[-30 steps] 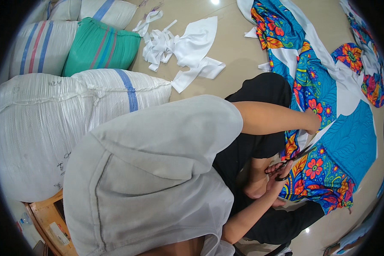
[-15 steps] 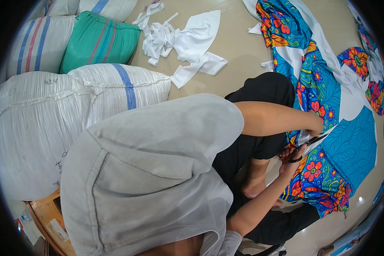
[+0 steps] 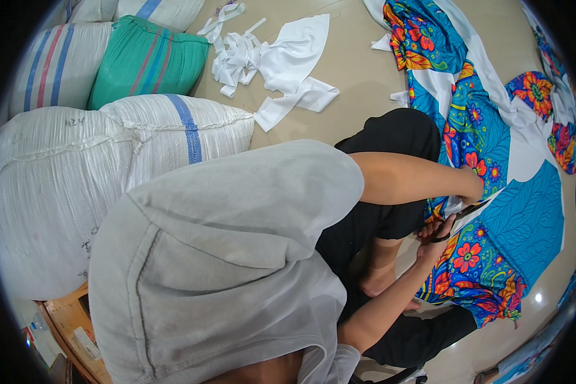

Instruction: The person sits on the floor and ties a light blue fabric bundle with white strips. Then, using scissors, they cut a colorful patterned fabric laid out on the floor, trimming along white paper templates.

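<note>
My right hand (image 3: 434, 235) grips scissors (image 3: 472, 208) by their black handle, with the blades lying along a white strip in the cloth. Just above the blades, my left hand (image 3: 472, 184) is bent down over the printed fabric (image 3: 468, 256), its fingers closed at the cloth and partly hidden. This fabric is blue with bright orange, red and yellow flowers, white areas and a plain teal leaf-patterned panel (image 3: 525, 214). It spreads over the floor in front of my bent legs in black trousers (image 3: 397, 137).
White cloth scraps and strips (image 3: 294, 57) lie on the tiled floor. Large white woven sacks (image 3: 57, 192) and a green sack (image 3: 150, 64) are piled at the left. A wooden piece of furniture (image 3: 70, 320) stands at the lower left. More flowered cloth (image 3: 532, 93) lies at the right.
</note>
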Tool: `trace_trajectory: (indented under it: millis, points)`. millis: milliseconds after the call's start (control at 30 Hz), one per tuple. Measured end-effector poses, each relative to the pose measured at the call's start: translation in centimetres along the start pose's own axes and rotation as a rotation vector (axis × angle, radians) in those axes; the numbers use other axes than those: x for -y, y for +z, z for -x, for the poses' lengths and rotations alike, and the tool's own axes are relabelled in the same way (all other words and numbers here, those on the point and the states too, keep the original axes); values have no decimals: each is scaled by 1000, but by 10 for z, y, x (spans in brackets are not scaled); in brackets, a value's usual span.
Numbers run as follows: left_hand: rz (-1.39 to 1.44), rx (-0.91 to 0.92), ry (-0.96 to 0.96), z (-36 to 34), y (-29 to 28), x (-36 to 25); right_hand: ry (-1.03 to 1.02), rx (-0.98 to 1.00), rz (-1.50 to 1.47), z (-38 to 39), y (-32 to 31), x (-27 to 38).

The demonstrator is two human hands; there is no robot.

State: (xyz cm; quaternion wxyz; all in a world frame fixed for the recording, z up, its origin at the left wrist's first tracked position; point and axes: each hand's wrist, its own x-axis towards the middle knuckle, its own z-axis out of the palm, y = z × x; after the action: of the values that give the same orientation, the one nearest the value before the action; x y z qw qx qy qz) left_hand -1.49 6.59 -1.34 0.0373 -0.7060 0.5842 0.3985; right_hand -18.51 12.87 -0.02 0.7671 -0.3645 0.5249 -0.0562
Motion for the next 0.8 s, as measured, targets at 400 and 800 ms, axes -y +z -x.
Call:
trace_trajectory:
  millis: [400, 800]
  points:
    - [36, 3, -24, 2, -1, 1, -8, -24, -29, 10, 11, 5]
    - [34, 2, -39, 6, -4, 0, -80, -61, 57, -2, 0, -10]
